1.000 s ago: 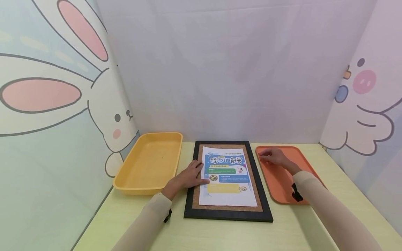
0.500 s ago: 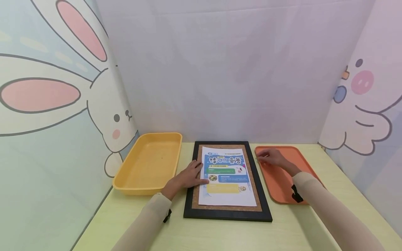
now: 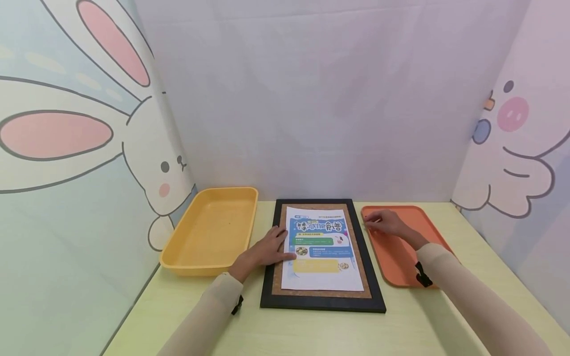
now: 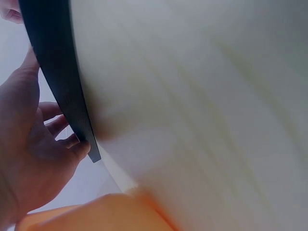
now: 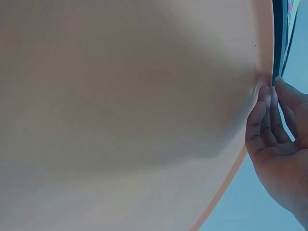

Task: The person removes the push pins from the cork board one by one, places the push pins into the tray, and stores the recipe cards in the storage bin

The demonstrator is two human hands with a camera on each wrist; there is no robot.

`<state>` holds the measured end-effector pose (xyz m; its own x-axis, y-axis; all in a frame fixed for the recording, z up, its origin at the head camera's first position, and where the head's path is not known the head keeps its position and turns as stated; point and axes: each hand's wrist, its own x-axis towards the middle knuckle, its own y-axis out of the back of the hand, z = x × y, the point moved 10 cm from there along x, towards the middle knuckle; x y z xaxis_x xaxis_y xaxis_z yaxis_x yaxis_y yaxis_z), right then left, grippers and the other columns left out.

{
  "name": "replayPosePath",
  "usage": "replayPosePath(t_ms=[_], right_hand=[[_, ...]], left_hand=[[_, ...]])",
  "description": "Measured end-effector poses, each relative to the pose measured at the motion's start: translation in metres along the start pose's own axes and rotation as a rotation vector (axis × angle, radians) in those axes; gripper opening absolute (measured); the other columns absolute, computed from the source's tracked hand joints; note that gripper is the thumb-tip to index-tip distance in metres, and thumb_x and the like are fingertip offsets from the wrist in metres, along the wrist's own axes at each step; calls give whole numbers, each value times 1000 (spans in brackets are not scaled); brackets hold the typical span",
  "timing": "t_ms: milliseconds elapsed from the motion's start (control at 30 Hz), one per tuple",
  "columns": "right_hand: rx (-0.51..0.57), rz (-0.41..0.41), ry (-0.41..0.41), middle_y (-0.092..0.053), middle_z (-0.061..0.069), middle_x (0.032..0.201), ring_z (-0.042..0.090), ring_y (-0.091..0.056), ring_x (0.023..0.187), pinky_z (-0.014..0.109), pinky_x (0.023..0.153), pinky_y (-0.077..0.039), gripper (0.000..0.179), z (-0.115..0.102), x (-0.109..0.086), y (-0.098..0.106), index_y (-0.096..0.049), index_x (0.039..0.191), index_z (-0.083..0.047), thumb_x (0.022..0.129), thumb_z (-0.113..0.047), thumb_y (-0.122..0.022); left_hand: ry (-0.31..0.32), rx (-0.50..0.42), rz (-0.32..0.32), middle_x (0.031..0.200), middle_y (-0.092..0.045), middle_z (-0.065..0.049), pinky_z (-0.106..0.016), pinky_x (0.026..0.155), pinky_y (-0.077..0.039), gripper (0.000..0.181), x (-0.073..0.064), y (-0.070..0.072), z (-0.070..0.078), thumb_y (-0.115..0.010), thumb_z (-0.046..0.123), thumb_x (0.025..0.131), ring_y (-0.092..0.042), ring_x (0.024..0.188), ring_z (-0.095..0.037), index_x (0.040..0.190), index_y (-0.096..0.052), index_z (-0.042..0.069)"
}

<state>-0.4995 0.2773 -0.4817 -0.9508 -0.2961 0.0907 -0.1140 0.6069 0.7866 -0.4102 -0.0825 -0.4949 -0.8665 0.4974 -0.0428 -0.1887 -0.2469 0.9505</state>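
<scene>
Left hand: thumb spread from fingers, on white printed paper over black-framed corkboard | right hand: fingertips together at orange rectangular tray, hold unclear | best: press lightly

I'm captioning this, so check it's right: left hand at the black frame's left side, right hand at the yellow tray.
One slip: the head view shows the right hand at the orange tray. The left hand at the left side of the black frame is correct.
</scene>
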Motion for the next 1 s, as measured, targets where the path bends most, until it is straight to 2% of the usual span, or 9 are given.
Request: replayPosePath(t_ms=[733, 1000], right_hand=[[-33, 10, 45, -75, 15, 106, 24, -67, 88, 30, 73, -57, 22, -9, 0, 1, -77, 114, 1, 97, -14, -75], [-43, 16, 64, -76, 15, 107, 22, -66, 86, 29, 71, -56, 19, -14, 0, 1, -78, 112, -1, 97, -13, -75]], left_hand=[[10, -8, -11, 171, -20, -16, -50, 123, -28, 102, -1, 0, 2, -62, 70, 93, -17, 158, -35, 163, -30, 3], [29, -9, -14, 171, -21, -15, -50, 123, -29, 102, 0, -1, 0, -63, 70, 92, -17, 158, -34, 163, -30, 4]])
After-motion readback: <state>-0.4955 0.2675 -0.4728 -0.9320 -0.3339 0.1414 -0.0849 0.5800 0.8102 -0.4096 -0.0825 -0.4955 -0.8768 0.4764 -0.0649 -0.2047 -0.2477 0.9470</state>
